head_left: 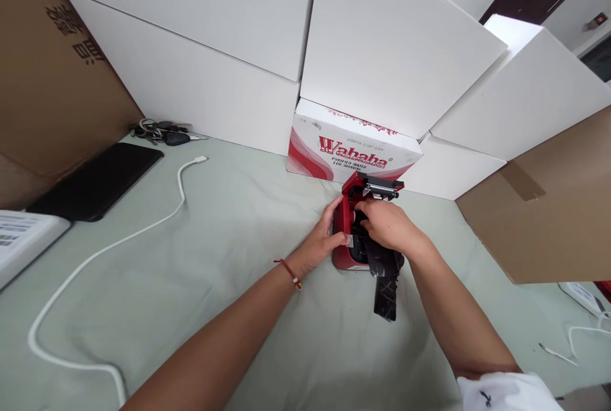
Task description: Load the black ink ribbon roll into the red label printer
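Right of the frame's centre, a red, box-shaped plastic machine stands opened, its black-and-red lid not yet shut, a wrinkled black film strip dangling. The left hand clasps the machine's side; whether the right hand, reaching inside, grips anything, I cannot tell.

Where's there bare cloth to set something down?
Cloth shows bare between the white cable and left forearm, and below the black strip, left of the right forearm. Crowded: at the red device, with left hand, right hand and Wahaha box close; far left, with black slab and keys.
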Available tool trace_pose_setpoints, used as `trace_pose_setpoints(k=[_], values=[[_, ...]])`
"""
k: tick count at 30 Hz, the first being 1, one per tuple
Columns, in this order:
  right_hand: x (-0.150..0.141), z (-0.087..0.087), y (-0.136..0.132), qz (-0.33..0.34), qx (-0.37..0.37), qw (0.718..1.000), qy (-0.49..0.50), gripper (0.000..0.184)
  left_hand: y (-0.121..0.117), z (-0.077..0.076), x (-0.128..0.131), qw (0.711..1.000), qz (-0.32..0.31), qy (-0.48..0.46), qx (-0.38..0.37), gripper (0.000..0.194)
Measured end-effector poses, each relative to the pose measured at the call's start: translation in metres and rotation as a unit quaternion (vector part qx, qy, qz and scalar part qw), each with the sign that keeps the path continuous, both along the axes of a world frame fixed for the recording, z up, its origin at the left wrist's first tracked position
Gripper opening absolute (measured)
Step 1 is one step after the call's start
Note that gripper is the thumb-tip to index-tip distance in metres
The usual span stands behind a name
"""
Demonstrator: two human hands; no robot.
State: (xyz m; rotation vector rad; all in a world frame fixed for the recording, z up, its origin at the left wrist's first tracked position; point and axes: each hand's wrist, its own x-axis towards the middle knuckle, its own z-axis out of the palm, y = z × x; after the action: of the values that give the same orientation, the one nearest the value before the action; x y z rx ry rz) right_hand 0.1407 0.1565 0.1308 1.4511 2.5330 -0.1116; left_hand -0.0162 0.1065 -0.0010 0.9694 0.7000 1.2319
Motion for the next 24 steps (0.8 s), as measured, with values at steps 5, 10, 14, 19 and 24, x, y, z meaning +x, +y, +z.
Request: trace_pose_setpoints(k=[5,10,14,19,24], values=[[0.003,-0.017,0.012,-0.011,0.004,0.998,0.057,0.040,0.002,-0.003,0.001,1.000,0.004,0.008,0.014,0.105],[0.027,-0.009,-0.021,0.013,0.027,0.976,0.217,0.034,-0.002,0.006,-0.001,1.000,0.010,0.013,0.015,0.104],[0.057,-0.023,-0.075,0.048,0.147,0.914,0.374,0.026,-0.006,0.008,-0.002,1.000,0.003,0.009,0.010,0.098],[0.063,-0.074,-0.117,0.095,0.237,0.901,0.350,0.050,-0.007,0.010,-0.010,0.998,0.033,0.055,0.018,0.090],[0.055,-0.102,-0.122,0.062,0.287,0.887,0.355,0.070,0.015,0.056,-0.029,0.962,0.161,0.212,0.058,0.069]])
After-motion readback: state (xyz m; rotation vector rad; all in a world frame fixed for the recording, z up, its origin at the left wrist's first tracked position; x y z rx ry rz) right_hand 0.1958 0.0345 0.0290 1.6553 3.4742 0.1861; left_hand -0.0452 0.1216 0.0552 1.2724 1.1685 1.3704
